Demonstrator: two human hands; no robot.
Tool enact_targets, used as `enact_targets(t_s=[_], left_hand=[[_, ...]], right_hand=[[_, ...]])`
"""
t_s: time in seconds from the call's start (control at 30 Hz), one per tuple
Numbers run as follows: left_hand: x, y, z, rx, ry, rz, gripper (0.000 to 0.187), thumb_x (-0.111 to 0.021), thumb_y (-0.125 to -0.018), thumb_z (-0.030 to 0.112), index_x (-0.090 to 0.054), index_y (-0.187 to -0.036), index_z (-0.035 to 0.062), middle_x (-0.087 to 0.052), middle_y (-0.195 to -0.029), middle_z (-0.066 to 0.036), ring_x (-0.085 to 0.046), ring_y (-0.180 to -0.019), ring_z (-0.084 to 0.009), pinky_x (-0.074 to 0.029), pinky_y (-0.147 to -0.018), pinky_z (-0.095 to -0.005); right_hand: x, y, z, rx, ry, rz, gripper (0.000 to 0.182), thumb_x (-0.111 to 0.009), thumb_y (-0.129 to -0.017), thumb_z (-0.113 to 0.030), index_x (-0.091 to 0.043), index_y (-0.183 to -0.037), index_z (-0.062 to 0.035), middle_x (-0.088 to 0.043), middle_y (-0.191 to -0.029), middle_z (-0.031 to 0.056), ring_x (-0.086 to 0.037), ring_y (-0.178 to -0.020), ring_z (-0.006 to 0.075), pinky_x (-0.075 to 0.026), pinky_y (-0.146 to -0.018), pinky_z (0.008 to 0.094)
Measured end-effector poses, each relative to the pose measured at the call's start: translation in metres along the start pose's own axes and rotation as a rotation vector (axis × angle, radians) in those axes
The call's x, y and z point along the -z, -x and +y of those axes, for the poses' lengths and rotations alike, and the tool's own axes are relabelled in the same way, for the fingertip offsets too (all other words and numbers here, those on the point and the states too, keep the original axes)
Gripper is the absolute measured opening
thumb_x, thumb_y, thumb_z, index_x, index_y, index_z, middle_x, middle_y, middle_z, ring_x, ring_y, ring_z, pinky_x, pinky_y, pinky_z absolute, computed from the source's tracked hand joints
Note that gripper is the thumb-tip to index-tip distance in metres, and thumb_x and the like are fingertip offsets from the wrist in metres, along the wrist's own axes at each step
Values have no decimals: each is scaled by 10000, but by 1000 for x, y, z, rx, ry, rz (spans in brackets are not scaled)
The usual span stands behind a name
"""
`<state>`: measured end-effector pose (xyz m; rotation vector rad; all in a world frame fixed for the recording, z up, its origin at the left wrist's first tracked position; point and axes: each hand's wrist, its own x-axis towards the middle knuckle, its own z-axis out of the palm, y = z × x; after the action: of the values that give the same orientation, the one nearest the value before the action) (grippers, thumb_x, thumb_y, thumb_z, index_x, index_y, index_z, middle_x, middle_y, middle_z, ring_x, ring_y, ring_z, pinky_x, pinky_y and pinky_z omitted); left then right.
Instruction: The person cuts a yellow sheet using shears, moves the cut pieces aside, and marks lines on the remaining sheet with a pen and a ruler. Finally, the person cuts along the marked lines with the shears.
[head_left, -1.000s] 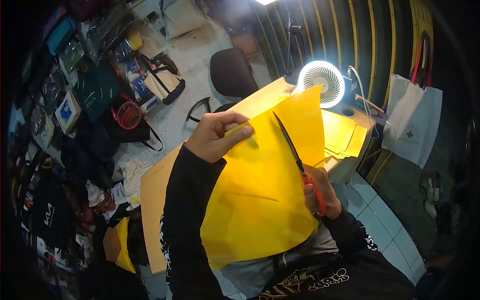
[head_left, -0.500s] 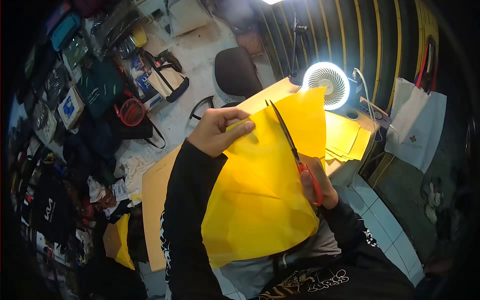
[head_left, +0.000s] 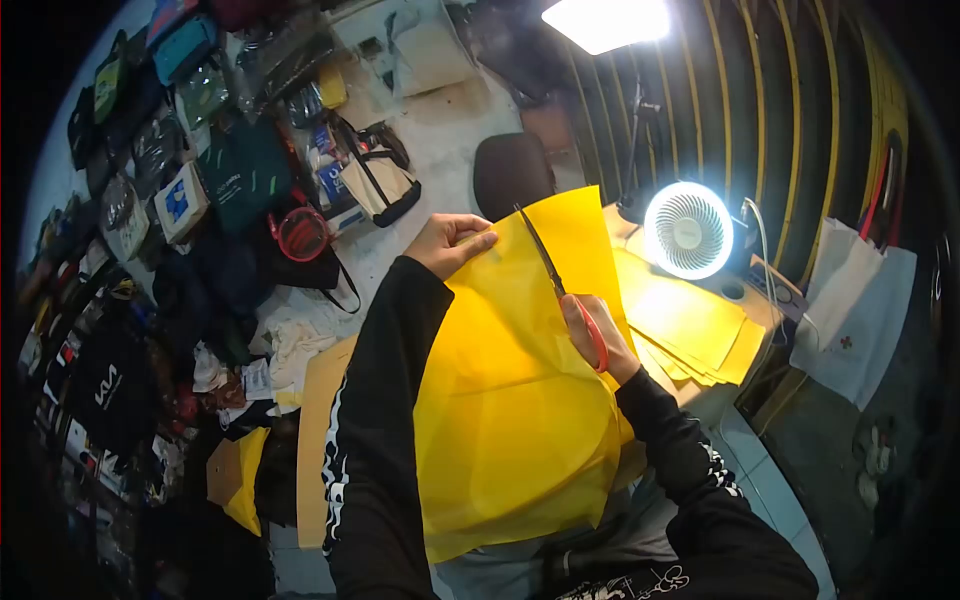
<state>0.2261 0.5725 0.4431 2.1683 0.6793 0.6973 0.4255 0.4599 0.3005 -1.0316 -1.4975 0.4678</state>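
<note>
A large yellow sheet [head_left: 510, 420], thin and fabric-like, hangs in front of me over my lap. My left hand [head_left: 445, 245] pinches its upper left edge between thumb and fingers. In my right hand [head_left: 610, 345] is a pair of scissors [head_left: 540, 248] with red handles and dark blades. The blades lie close together and point up and left across the sheet, their tips right at its top edge. Part of the right hand's fingers is hidden behind the handles.
More yellow sheets [head_left: 690, 315] lie stacked on the wooden table [head_left: 322, 450], beside a lit round fan [head_left: 688, 230]. A lamp [head_left: 610, 22] shines above. A dark chair [head_left: 512, 175] stands beyond the table. Bags and clutter cover the floor at left; a white bag [head_left: 855, 310] hangs at right.
My view has shifted, so the fan and stacked sheets show more fully. My right hand and the scissors have moved up and left, nearer my left hand, which keeps its pinch.
</note>
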Motion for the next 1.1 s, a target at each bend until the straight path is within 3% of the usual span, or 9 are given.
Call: enact_targets(t_s=[0.2, 0.43, 0.47, 0.6, 0.7, 0.83, 0.9, 1.0, 1.1], left_hand=[[15, -28, -43, 44, -34, 58, 249, -653, -907, 170, -650, -1031, -46, -691, -909, -54, -637, -808, -84, -500, -742, -218], [11, -47, -104, 142, -76, 94, 266, -654, -896, 184, -654, -1023, -50, -700, -924, -101, -658, -823, -146, -511, -790, -272], [12, -51, -116, 142, -81, 113, 256, -655, -895, 183, -661, -1009, -47, -700, -922, -100, -655, -814, -144, -510, -779, -272], [9, -68, -167, 137, -38, 139, 236, -657, -888, 164, -666, -1002, -43, -701, -887, -97, -653, -800, -136, -505, -753, -271], [-6, -76, -189, 104, -175, 97, 174, -649, -878, 112, -662, -951, -45, -697, -837, -96, -660, -769, -153, -509, -697, -279], [-43, -78, -193, 123, -852, -6, 155, -687, -805, 170, -697, -900, 48, -688, -856, -173, -673, -861, -298, -512, -781, -366], [-63, -82, -201, 257, -1067, -207, 250, -722, -769, 278, -701, -985, 154, -692, -974, -107, -634, -993, -279, -420, -945, -444], [-78, -84, -241, 279, -938, -454, 570, -781, -691, 412, -602, -1193, 210, -628, -1169, -126, -555, -1138, -299, -367, -1010, -472], [-101, -80, -217, 355, -737, -436, 959, -772, -608, 608, -406, -1393, 197, -494, -1341, -182, -445, -1260, -339, -326, -1051, -507]], right_hand=[[-28, -35, 50, -85, -81, -8, 688, -386, -942, -590, -471, -682, 41, -391, -551, 161, -380, -526, 225, -374, -541, 394], [-58, -42, 138, -309, -293, 14, 675, -416, -938, -581, -503, -683, 37, -434, -548, 145, -447, -541, 208, -390, -561, 380], [-50, -42, 139, -255, -102, 8, 708, -411, -926, -618, -512, -642, 23, -473, -539, 84, -455, -536, 182, -387, -546, 347], [-28, -52, 152, -356, -312, 252, 703, -399, -915, -650, -503, -583, -39, -464, -513, 19, -449, -492, 128, -365, -494, 294], [-7, -60, 161, -279, -410, 510, 676, -360, -907, -678, -488, -598, -91, -399, -466, -5, -409, -400, 64, -277, -376, 222], [17, -61, 165, -324, -559, 648, 659, -346, -912, -672, -451, -616, -92, -381, -470, -14, -361, -384, 64, -285, -365, 214], [22, -61, 161, -310, -573, 693, 658, -344, -912, -672, -450, -622, -91, -384, -472, -14, -357, -382, 62, -284, -364, 212], [24, -60, 161, -324, -555, 690, 638, -360, -924, -646, -450, -625, -90, -374, -463, -21, -358, -374, 63, -281, -367, 207], [22, -60, 160, -286, -537, 697, 641, -371, -928, -635, -452, -609, -86, -379, -459, -23, -369, -369, 63, -279, -367, 206]])
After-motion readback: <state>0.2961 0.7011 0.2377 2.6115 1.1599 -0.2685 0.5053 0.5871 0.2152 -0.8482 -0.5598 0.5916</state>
